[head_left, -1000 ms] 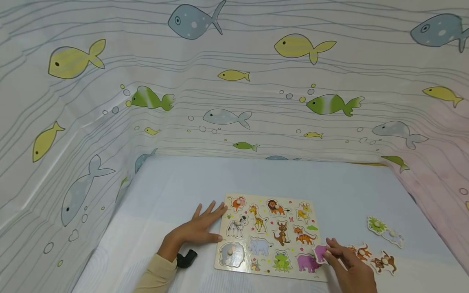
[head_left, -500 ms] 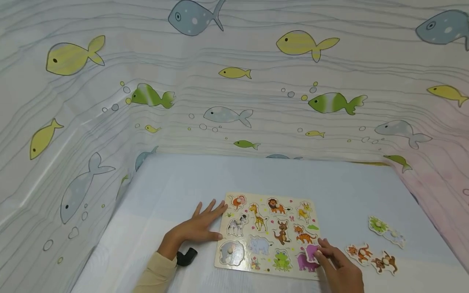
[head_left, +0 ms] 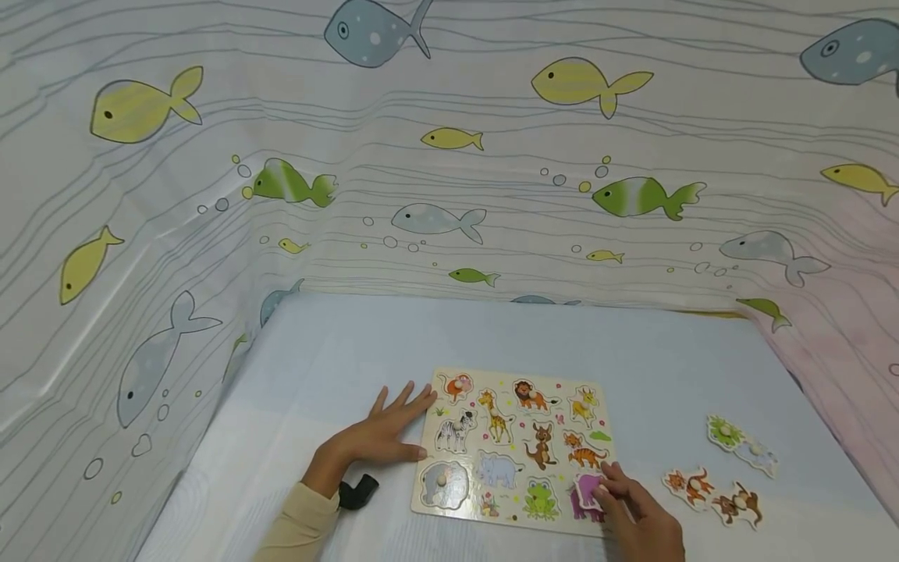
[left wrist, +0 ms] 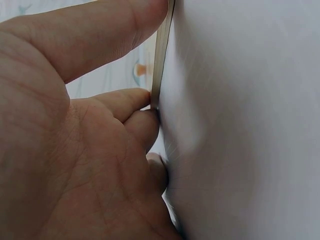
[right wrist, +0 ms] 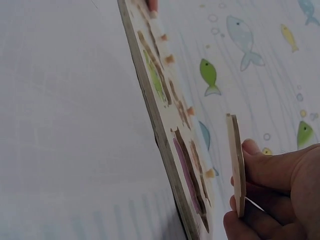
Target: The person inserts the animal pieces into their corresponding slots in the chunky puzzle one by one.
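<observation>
My right hand [head_left: 642, 515] pinches a purple hippo puzzle piece [head_left: 588, 488] over the matching hippo picture at the near right corner of the wooden animal puzzle board [head_left: 495, 381]. In the right wrist view, the piece [right wrist: 236, 165] appears edge-on between thumb and fingers, with a gap between it and the purple recess [right wrist: 185, 170]. My left hand [head_left: 379, 437] lies spread at the board's left side, fingertips and thumb at its edge. The left wrist view has these fingers against the board's side [left wrist: 161, 65]. An elephant piece [head_left: 444, 485] sits in the near left recess.
Right of the board lie a green frog piece [head_left: 720, 431], a pale blue-grey piece [head_left: 758, 453], a tiger piece [head_left: 690, 487] and a kangaroo piece [head_left: 737, 504]. A black curved object [head_left: 360, 493] is by my left wrist. Fish-print sheeting [head_left: 520, 179] walls the table.
My right hand has moved left with the hippo piece, from the board's right edge to over the hippo picture. My left hand stays at the board's left edge.
</observation>
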